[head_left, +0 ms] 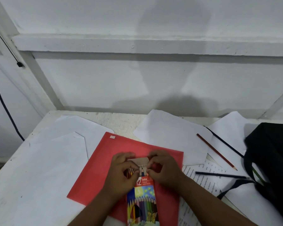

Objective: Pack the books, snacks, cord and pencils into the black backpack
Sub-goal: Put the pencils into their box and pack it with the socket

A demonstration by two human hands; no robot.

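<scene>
- Both hands pinch the open top of the pencil box (141, 195): the left hand (121, 172) grips its left side, the right hand (162, 168) pinches the cardboard flap (141, 161). Pencil ends show in the mouth; a rushed closure could catch them and crease the flap.
- The box lies on a red book (104, 168) near the tabletop's front edge; a shove could slide both off.
- Loose pencils, one a red pencil (216, 151), lie toward the right edge beside the black backpack (273, 157), and could roll or be overlooked.
</scene>
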